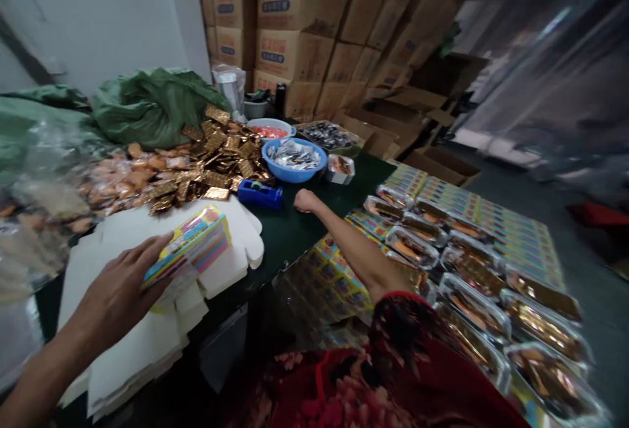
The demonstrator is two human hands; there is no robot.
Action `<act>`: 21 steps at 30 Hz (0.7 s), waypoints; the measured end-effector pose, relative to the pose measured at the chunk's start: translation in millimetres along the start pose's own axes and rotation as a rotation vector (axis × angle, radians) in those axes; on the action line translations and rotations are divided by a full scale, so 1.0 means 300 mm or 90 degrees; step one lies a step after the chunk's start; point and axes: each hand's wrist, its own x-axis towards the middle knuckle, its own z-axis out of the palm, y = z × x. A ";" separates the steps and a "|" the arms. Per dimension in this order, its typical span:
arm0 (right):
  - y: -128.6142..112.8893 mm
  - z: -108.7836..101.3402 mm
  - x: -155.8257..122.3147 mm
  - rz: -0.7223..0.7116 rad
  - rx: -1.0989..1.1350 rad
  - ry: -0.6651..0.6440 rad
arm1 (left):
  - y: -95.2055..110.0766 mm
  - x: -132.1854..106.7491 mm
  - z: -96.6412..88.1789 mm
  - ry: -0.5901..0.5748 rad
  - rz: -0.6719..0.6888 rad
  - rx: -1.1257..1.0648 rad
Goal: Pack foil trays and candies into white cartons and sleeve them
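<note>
holding: left hand (115,297) spread over a striped card stack (189,251), gripping it from above, seemingly at its edge
curling: right hand (307,200) closed in a fist, holding nothing, just beside a blue tape dispenser (260,193)
below left: white card blanks (147,349) overhanging the table (299,238) edge
open room: green tabletop between the hands
right: foil trays (472,297) crowding past the table's edge

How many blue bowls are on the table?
2. A round bright-blue plastic bowl of silver packets sits beside a blue tape dispenser; a pale-blue-rimmed bowl of red pieces sits just behind it. Others could be hidden.
</note>
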 end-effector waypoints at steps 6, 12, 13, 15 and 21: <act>-0.047 0.203 -0.378 -0.101 0.349 -0.219 | 0.066 -0.070 -0.031 0.022 -0.073 -0.085; -0.209 0.402 -0.675 -0.280 0.454 -0.280 | 0.129 -0.093 -0.009 0.028 -0.073 -0.049; -0.240 0.409 -0.669 -0.307 0.451 -0.281 | 0.118 -0.088 -0.017 0.019 -0.066 -0.049; -0.293 0.412 -0.641 -0.344 0.445 -0.322 | 0.098 -0.073 -0.048 0.036 -0.047 -0.068; -0.342 0.447 -0.627 -0.442 0.330 -0.388 | 0.155 -0.007 -0.131 0.159 0.006 -0.252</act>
